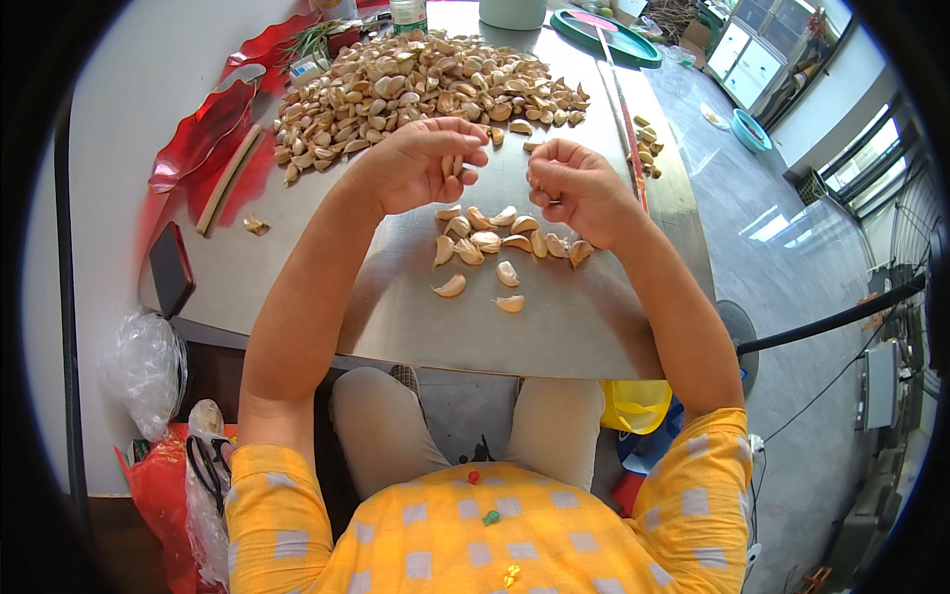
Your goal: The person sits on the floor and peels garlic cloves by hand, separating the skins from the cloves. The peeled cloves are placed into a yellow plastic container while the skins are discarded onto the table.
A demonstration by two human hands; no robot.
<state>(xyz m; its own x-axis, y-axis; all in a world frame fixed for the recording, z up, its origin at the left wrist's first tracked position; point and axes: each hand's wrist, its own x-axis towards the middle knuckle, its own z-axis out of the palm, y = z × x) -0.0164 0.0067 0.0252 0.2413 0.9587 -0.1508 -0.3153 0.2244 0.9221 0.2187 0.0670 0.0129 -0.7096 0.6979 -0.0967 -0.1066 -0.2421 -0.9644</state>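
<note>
My left hand (pixel 415 160) is raised over the metal tabletop, its fingers curled around garlic cloves (pixel 451 165). Across a small gap, my right hand (pixel 582 185) is closed with a bit of garlic (pixel 551 193) showing among the fingers; most of what it holds is hidden. Behind both hands rises a large pile of unpeeled garlic cloves (pixel 415 82). Nearer to me lies a loose group of cloves (pixel 486 241), with a few single ones (pixel 449 286) closer to the table's front edge.
A phone (pixel 172 269) and a wooden stick (pixel 228 180) lie at the left, beside a red wavy-rimmed tray (pixel 208 134). On the right, a long-handled fly swatter (pixel 627 119) lies near a small row of cloves (pixel 647 145). A green lid (pixel 616 41) sits at the back.
</note>
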